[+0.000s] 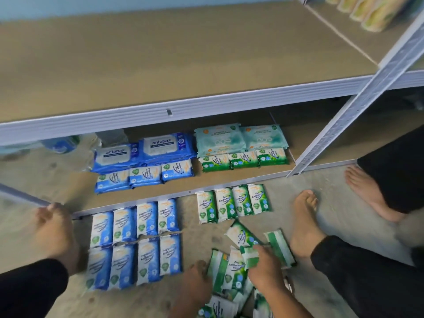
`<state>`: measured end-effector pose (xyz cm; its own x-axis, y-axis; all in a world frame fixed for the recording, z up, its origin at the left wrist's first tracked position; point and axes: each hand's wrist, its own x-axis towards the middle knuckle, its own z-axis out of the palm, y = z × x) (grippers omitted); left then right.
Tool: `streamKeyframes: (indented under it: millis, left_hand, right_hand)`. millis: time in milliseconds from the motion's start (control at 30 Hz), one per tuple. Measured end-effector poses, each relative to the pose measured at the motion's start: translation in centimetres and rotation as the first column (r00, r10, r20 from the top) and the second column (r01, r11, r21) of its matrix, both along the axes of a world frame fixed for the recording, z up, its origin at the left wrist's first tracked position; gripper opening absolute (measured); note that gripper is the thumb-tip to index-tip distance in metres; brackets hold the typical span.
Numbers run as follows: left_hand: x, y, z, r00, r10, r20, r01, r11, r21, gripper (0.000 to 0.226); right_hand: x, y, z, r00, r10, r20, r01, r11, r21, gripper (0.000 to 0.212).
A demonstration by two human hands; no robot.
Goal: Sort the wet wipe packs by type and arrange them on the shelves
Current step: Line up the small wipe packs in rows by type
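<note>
A loose heap of green pine wipe packs [229, 269] lies on the floor at the bottom centre. My right hand [263, 269] pinches one green pack [250, 255] on that heap. My left hand [195, 281] rests at the heap's left edge, fingers curled; whether it holds a pack is unclear. Blue fragrance wipe packs [135, 242] stand in two rows on the floor. A row of green packs [231, 203] stands right of them. The bottom shelf [229, 180] holds antabax packs [142, 152], teal packs [238, 138], blue packs [144, 177] and green packs [243, 160].
My bare feet [305, 221] and black trouser legs flank the packs; another foot [369, 191] is at the right. A white shelf upright [358, 111] slants down at the right. The wide middle shelf board [160, 56] runs above. Yellowish packs [371, 10] sit top right.
</note>
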<state>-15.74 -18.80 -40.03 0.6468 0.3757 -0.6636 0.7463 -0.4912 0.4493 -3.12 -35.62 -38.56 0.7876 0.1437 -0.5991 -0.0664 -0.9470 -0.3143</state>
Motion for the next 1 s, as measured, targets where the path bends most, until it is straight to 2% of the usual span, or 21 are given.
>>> streamKeyframes:
  millis: [200,400,567,700,800,1000]
  left_hand:
    - [-0.9,-2.0,-1.1,0.999,-0.036,-0.036,0.037,0.999,0.012,0.075]
    - [-0.5,-3.4,-2.4,0.99,-0.129,-0.06,0.134,0.985,0.107,0.092]
    - [0.6,-4.9,-3.0,0.985,-0.151,-0.082,0.164,0.965,0.204,0.108]
    - [1.3,-4.9,-3.9,0.985,-0.133,-0.11,0.152,0.971,0.186,0.121]
    - [1.7,-4.9,-3.9,0.982,-0.14,-0.126,0.161,0.97,0.18,0.122]
    - [1.3,-4.3,-3.9,0.989,-0.101,-0.104,0.121,0.971,0.205,0.108]
  right_hand:
    - [-1.5,-1.0,0.5,0.997,0.06,0.043,-0.056,0.995,-0.077,0.085]
    - [0.4,-2.0,-1.1,0.991,0.129,0.029,-0.126,0.988,-0.085,0.084]
    - [1.0,-2.6,-2.9,0.947,0.313,0.073,-0.296,0.938,-0.182,0.086]
    - [1.3,-2.7,-3.6,0.911,0.398,0.109,-0.366,0.901,-0.231,0.083]
    - [1.7,-2.3,-3.8,0.899,0.422,0.113,-0.386,0.889,-0.246,0.082]
    - [2.1,-2.1,-4.0,0.893,0.44,0.091,-0.411,0.883,-0.227,0.079]
